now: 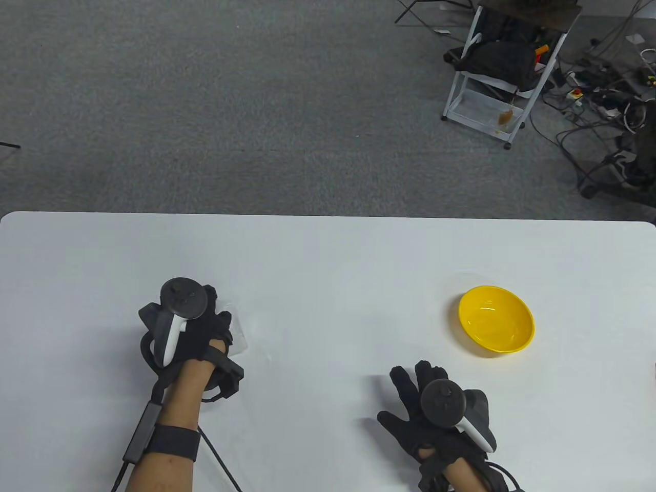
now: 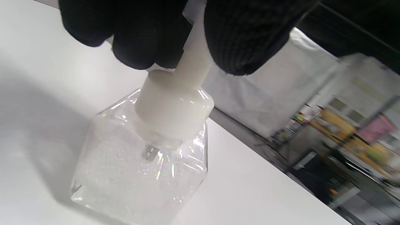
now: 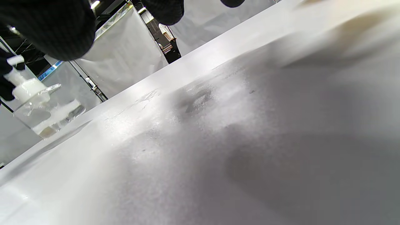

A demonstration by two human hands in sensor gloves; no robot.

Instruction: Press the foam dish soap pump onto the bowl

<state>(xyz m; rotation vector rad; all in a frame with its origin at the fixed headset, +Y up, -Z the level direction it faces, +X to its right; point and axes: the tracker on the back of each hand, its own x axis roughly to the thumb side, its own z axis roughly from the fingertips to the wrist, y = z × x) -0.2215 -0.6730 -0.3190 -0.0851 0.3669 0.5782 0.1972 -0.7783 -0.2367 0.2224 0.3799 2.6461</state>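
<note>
A clear square foam soap bottle [image 2: 140,175] with a white pump [image 2: 175,109] stands on the white table [image 1: 328,266] at the left. My left hand [image 1: 197,320] covers it from above and its fingers [image 2: 240,37] grip the pump stem. The bottle's edge peeks out beside the hand [image 1: 240,333]; it also shows in the right wrist view [image 3: 40,106]. A yellow bowl [image 1: 496,320] sits empty at the right, far from the bottle. My right hand [image 1: 415,400] lies flat on the table with fingers spread, below and left of the bowl, holding nothing.
Beyond the table's far edge is grey carpet. A white wire cart [image 1: 499,77] with dark items and a tangle of cables [image 1: 605,102] stand at the back right, off the table.
</note>
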